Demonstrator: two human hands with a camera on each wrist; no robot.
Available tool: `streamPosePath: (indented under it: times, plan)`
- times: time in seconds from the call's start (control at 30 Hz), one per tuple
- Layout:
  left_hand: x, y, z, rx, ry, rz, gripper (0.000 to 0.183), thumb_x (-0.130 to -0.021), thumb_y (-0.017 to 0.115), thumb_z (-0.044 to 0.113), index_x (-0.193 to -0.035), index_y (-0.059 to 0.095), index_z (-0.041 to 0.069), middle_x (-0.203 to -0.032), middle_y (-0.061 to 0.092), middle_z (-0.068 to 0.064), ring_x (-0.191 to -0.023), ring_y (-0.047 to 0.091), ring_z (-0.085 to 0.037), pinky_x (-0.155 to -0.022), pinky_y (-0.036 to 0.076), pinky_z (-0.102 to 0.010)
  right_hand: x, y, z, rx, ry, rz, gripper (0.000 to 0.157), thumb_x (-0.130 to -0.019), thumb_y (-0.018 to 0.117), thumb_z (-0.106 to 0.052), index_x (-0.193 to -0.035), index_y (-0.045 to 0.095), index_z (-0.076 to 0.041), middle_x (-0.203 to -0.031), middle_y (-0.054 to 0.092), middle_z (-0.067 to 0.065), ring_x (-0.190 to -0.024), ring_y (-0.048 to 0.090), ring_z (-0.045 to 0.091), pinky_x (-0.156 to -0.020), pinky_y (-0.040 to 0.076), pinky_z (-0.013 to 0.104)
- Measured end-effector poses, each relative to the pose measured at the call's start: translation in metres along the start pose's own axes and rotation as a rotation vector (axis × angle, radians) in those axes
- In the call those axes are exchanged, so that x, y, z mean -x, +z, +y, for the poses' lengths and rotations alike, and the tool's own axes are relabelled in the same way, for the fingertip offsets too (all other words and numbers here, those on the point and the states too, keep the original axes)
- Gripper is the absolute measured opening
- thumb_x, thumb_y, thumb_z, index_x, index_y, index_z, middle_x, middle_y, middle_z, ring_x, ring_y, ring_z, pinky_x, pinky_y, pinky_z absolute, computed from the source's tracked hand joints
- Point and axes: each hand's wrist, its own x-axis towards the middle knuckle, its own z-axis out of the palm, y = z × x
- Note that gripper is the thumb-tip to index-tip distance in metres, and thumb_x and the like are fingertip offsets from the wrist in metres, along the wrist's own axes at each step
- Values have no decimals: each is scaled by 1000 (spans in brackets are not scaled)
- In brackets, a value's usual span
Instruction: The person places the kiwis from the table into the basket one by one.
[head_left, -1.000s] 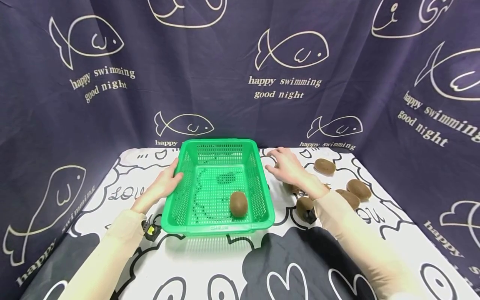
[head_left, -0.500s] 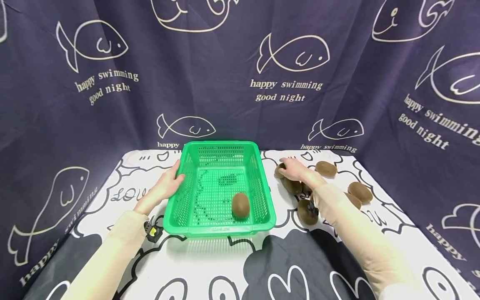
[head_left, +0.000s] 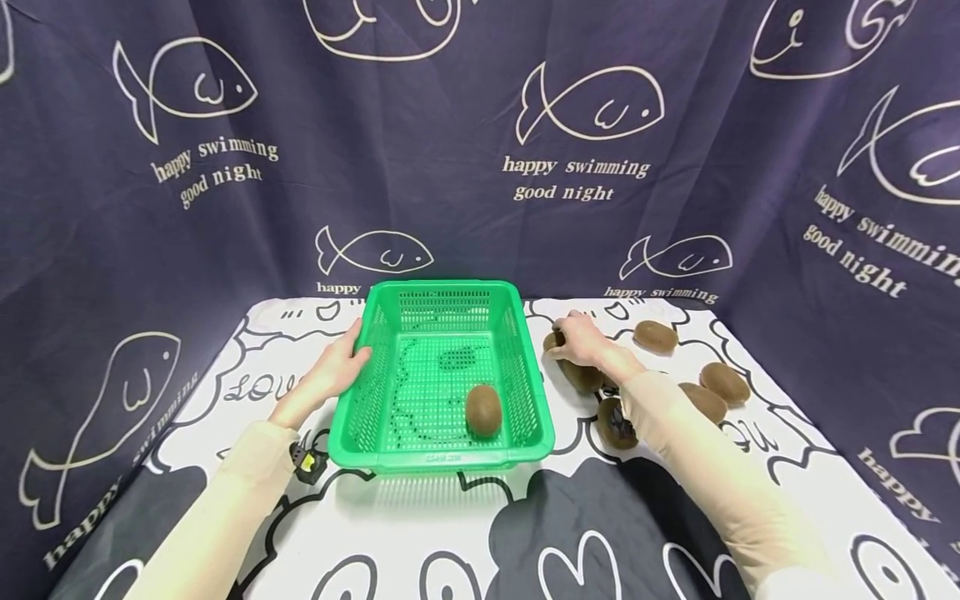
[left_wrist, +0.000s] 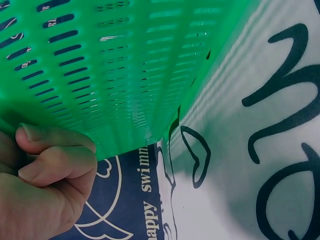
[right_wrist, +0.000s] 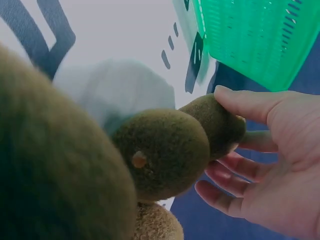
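Note:
My left hand (head_left: pixel 337 367) grips the left rim of a green plastic basket (head_left: pixel 442 460); in the left wrist view its fingers (left_wrist: pixel 60 162) curl at the basket's edge. A single brown kiwi (head_left: pixel 483 411) lies inside, near the front right corner. Just right of the basket, my right hand (head_left: pixel 588 343) holds another kiwi (right_wrist: pixel 220 125) between thumb and fingers. That fruit still sits among its neighbours, and a second kiwi (right_wrist: pixel 162 152) touches it in the right wrist view. Part of the held kiwi is hidden behind the hand in the head view.
More kiwis lie on the right side of the table, such as one near the back (head_left: pixel 656 337), one farther right (head_left: pixel 725 384) and one by the right wrist (head_left: pixel 617 423). A dark curtain (head_left: pixel 480 167) with fish drawings surrounds the patterned white tablecloth (head_left: pixel 420 533).
My right hand has come down onto the kiwi at the left of the group, and its thumb and fingers have closed around it. The left hand stays on the basket rim.

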Motion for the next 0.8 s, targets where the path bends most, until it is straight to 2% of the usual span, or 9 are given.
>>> streamPosePath:
  times: [0.37, 0.6, 0.8]
  plan:
    - [0, 0, 1, -2, 9, 7, 65, -100, 39, 16, -154, 6, -1, -149, 31, -34, -129, 44, -49, -110, 34, -58, 4, 4, -3, -165, 79, -108, 44, -81, 75, -19, -113, 53, 2, -96, 65, 20, -94, 60, 40, -85, 48, 52]
    - [1, 1, 0, -3, 17, 10, 65, -100, 39, 15, -154, 7, -1, -147, 35, -35, -122, 50, -47, -106, 38, -57, 2, 6, -3, -181, 72, -120, 47, -78, 77, -19, -111, 51, 1, -100, 64, 25, -98, 56, 42, -86, 46, 52]
    - [1, 1, -1, 4, 22, 14, 65, -100, 39, 14, -154, 7, -2, -147, 35, -34, -123, 51, -46, -106, 38, -56, 4, 6, -4, -184, 105, -77, 51, -71, 83, -20, -107, 52, -3, -98, 61, 21, -96, 49, 35, -82, 46, 48]
